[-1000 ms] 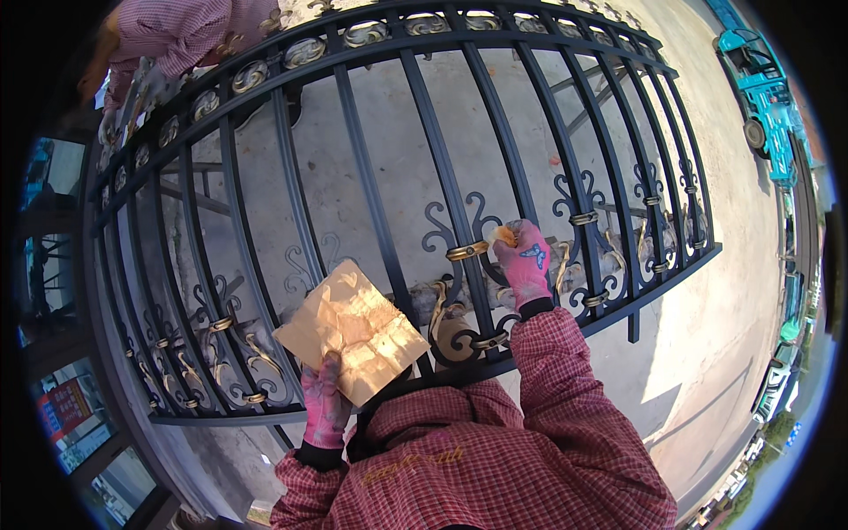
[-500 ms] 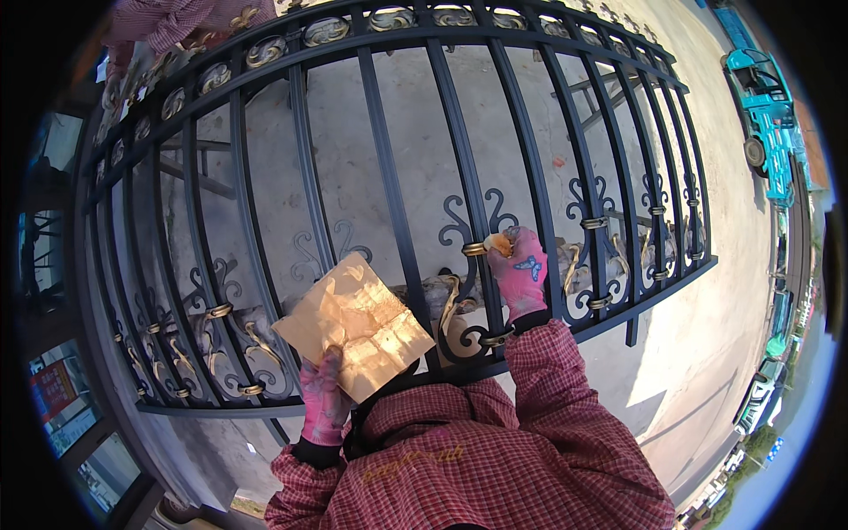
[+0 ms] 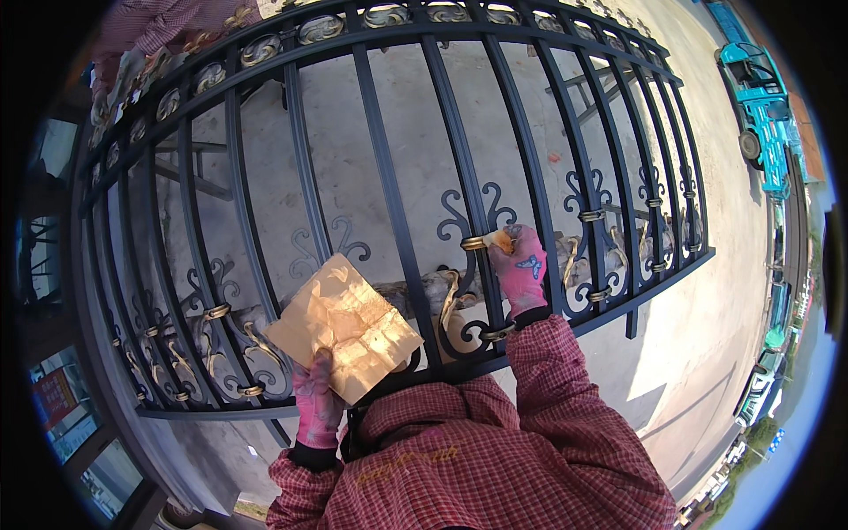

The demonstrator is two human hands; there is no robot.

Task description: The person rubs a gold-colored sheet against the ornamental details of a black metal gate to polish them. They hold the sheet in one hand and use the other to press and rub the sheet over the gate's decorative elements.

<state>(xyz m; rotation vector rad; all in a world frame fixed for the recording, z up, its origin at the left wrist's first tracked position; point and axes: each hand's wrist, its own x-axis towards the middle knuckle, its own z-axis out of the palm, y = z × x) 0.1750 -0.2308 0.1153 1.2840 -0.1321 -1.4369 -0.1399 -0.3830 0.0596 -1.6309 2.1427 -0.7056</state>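
Note:
My left hand [image 3: 318, 406], in a pink glove, grips the near corner of a creased square of card [image 3: 353, 309] smeared with shiny gold paint. The card is over the near part of a black metal railing [image 3: 382, 159]. Pinched in my right hand [image 3: 525, 269], also in a pink glove, is a small tan, paint-stained pad [image 3: 502, 239], possibly sponge. It is up against the right side of a gold collar [image 3: 473, 243] on one upright bar. Black scrolls [image 3: 452, 216] flank that bar, and a gold-edged leaf ornament [image 3: 455, 296] lies just below.
Another person in a checked sleeve [image 3: 168, 26] is at the far left end of the railing. A log-like support [image 3: 433, 287] and a dark trestle [image 3: 199, 168] show beneath it. Right, a turquoise cargo vehicle [image 3: 758, 115] stands on concrete.
My left hand and the gold-smeared card have shifted slightly left. My right hand stays at the same collar with the pad, turned only a little.

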